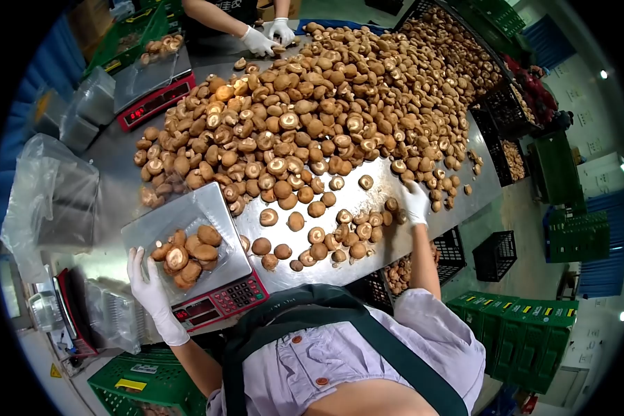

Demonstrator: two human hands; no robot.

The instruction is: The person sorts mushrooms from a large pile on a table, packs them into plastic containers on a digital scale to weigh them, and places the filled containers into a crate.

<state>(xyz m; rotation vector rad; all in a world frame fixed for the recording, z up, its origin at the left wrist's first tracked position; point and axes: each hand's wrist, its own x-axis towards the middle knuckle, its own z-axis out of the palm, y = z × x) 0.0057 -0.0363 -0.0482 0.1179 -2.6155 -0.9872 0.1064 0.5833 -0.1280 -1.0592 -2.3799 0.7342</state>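
Note:
Brown mushrooms (326, 104) lie in a large heap across the steel table (118, 166). On the red scale (218, 301) at the near left, several mushrooms (187, 255) sit in a clear plastic tray. My left hand (145, 283), in a white glove, is at the left side of this tray, fingers apart. My right hand (414, 203), also gloved, rests at the right end of a loose group of mushrooms (350, 232), beside the heap; its fingertips are partly hidden, and whether it holds one cannot be made out.
Across the table a co-worker's gloved hands (267, 40) handle mushrooms near a second red scale (156, 100). Plastic bags (45, 201) and stacked clear trays (111, 315) are on the left. Green crates (513, 333) and black crates (494, 255) stand at the right.

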